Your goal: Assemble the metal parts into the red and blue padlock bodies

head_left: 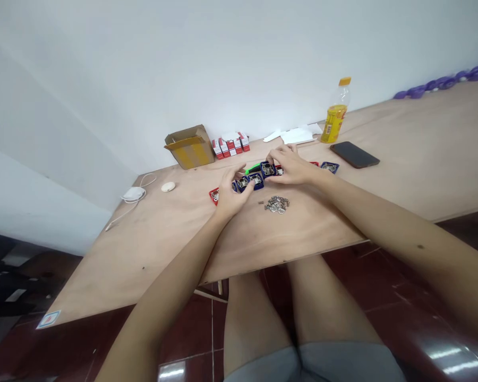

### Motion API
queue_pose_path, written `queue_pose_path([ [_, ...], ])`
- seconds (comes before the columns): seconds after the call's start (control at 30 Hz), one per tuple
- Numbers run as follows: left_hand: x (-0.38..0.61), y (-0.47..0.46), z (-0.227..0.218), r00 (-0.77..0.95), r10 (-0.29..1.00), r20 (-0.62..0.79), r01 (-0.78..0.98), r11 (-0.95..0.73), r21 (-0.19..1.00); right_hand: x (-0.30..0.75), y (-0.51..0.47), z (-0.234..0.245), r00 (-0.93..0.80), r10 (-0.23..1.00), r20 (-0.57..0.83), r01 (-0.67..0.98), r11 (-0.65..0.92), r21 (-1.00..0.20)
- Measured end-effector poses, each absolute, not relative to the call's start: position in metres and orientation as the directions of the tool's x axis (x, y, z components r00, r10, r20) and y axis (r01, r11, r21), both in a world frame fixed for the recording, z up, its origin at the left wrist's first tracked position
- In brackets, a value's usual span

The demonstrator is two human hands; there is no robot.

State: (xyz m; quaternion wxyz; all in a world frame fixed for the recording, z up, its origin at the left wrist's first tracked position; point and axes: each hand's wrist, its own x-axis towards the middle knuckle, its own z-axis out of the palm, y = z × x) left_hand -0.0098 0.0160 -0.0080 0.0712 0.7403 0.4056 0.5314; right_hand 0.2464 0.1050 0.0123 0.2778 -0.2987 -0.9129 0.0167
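Several small square blue pieces with metal fittings lie in a row on the wooden table [175,228]. My left hand [231,192] curves around the row's left part, its thumb against a blue square piece [256,181] and its fingers behind. My right hand [290,165] grips another blue square piece [267,169] between thumb and fingers, tilted slightly up. A red piece [214,196] shows left of my left hand, and a second red piece [279,170] is partly hidden under my right hand. Behind the row lies a green-and-black tool [253,169], its kind unclear.
Nearer me is a pile of small metal parts [278,205]. An open cardboard box [191,151], red-and-white boxes [231,146], white papers [298,133], a yellow drink bottle [334,119] and a phone [354,154] stand or lie behind. A white cable [133,194] lies left.
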Motion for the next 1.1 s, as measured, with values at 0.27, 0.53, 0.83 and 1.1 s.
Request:
queue_pose_path([
  [0.27,-0.014,0.024,-0.012,0.346,0.613,0.711,0.528,-0.753,0.392,0.225,0.072,0.015,-0.684,0.496,0.535,0.252,0.849,-0.464],
  [0.53,-0.01,0.018,-0.008,0.359,0.614,0.703,0.495,-0.764,0.414,0.217,0.072,0.01,-0.701,0.439,0.562,0.156,0.863,-0.48],
  [0.83,-0.01,0.016,-0.006,0.382,0.62,0.685,0.491,-0.764,0.418,0.209,0.063,0.01,-0.709,0.441,0.551,0.178,0.868,-0.464],
  [1.1,-0.008,0.017,-0.008,0.347,0.612,0.711,0.491,-0.764,0.419,0.206,0.065,0.009,-0.698,0.374,0.61,0.084,0.89,-0.448],
])
